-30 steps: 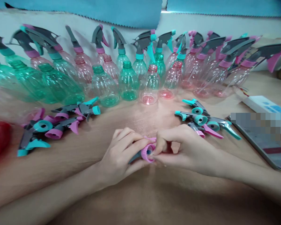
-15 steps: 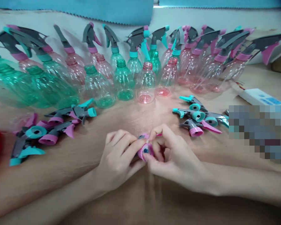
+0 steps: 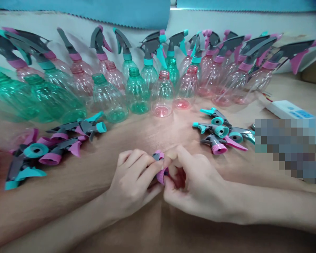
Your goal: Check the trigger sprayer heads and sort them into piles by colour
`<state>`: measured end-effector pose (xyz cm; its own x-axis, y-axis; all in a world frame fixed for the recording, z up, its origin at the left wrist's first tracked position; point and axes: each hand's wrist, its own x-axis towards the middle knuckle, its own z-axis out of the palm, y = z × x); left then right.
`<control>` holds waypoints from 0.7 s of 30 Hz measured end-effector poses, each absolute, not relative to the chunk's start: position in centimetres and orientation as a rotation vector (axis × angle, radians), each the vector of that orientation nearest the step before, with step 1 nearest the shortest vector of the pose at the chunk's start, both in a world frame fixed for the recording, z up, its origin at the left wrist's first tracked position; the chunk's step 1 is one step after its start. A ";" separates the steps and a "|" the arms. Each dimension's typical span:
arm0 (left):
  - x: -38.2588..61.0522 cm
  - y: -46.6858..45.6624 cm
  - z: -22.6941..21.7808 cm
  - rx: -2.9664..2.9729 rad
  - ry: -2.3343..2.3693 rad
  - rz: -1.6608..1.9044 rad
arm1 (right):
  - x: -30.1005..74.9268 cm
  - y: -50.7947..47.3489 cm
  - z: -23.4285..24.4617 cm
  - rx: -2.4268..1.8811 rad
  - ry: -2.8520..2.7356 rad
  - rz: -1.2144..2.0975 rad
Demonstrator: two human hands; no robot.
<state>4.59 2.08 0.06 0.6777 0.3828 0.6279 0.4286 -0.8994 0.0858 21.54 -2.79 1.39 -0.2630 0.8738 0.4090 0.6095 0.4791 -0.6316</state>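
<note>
"So, taking twelve o'clock as straight away from the person, where is the spray head [image 3: 160, 176]?"

"Right at the clock's centre, between the two hands, over the surface [image 3: 152, 137]. Its pink collar opens towards three o'clock, and much of its grey body is hidden by fingers."

"What is the left hand [image 3: 134, 179] doing?"

"It comes in from eight o'clock and holds the spray head, fingers over the top and thumb underneath."

"And the right hand [image 3: 197, 186]?"

"That one reaches in from four o'clock. Its thumb and forefinger are drawn narrow at the collar's rim, the other fingers curled in. I can't tell whether something small is pinched there."

"Any loose parts nearby?"

"Two heaps, both pink, teal and grey: a larger heap of spray heads [image 3: 58, 147] between nine and ten o'clock, and a smaller heap [image 3: 221, 132] at two."

"And beyond those?"

"An open-necked pink bottle [image 3: 162, 93] stands at twelve, with an open green bottle [image 3: 137, 91] just beside it, between eleven and twelve. Behind them runs a row of bottles with spray heads fitted [image 3: 149, 73], spanning ten to two. A white box [image 3: 287, 109] lies between two and three."
</note>
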 end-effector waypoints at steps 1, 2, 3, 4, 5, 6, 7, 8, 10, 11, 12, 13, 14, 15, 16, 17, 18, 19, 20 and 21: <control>4.6 2.0 0.1 -2.811 -0.686 -1.028 | 21.5 -2.8 1.4 -1.223 -2.001 0.384; 4.6 2.0 0.0 -2.806 -0.694 -1.026 | 21.5 -2.8 1.5 -1.225 -2.024 0.296; 4.6 2.0 0.0 -2.800 -0.701 -1.026 | 21.4 -2.8 1.6 -1.234 -2.050 0.205; 4.7 1.9 0.0 -2.792 -0.704 -1.025 | 21.3 -2.8 1.6 -1.249 -2.077 0.125; 4.7 1.9 0.0 -2.784 -0.702 -1.025 | 21.2 -2.9 1.7 -1.266 -2.099 0.063; 4.7 1.9 -0.1 -2.773 -0.697 -1.026 | 21.1 -2.9 1.7 -1.286 -2.114 0.027; 4.8 1.8 -0.1 -2.762 -0.692 -1.023 | 21.0 -2.9 1.7 -1.307 -2.119 0.014; 4.8 1.8 -0.2 -2.751 -0.689 -1.019 | 20.9 -2.9 1.7 -1.326 -2.119 0.016; 4.9 1.8 -0.2 -2.738 -0.695 -1.008 | 20.7 -2.9 1.6 -1.377 -2.106 0.032; 4.9 1.8 -0.3 -2.737 -0.700 -1.001 | 20.7 -2.9 1.6 -1.410 -2.101 0.044; 4.9 1.7 -0.2 -2.736 -0.704 -0.997 | 20.6 -2.9 1.6 -1.445 -2.103 0.063; 4.9 1.7 -0.2 -2.737 -0.706 -0.993 | 20.6 -2.9 1.7 -1.481 -2.115 0.095; 4.9 1.7 -0.2 -2.735 -0.711 -0.985 | 20.6 -2.8 1.8 -1.526 -2.131 0.138; 4.9 1.7 -0.1 -2.735 -0.714 -0.973 | 20.6 -2.7 2.0 -1.578 -2.147 0.191; 4.9 1.7 -0.1 -2.731 -0.721 -0.961 | 20.6 -2.6 2.3 -1.631 -2.165 0.258; 4.8 1.7 0.0 -2.727 -0.724 -0.948 | 20.6 -2.5 2.6 -1.681 -2.177 0.327; 4.8 1.7 0.0 -2.722 -0.726 -0.934 | 20.7 -2.4 2.9 -1.723 -2.180 0.388; 4.8 1.7 0.1 -2.715 -0.721 -0.921 | 20.8 -2.3 3.2 -1.758 -2.175 0.444; 4.8 1.7 0.1 -2.705 -0.712 -0.912 | 20.9 -2.1 3.5 -1.781 -2.169 0.501; 4.8 1.7 0.1 -2.695 -0.702 -0.900 | 21.0 -1.9 3.7 -1.796 -2.162 0.567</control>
<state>4.76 1.72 0.09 0.6992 0.3712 0.6109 0.5023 -0.8632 -0.0503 20.97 -1.94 3.75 -0.1926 0.9805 -0.0391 0.8735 0.1531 -0.4622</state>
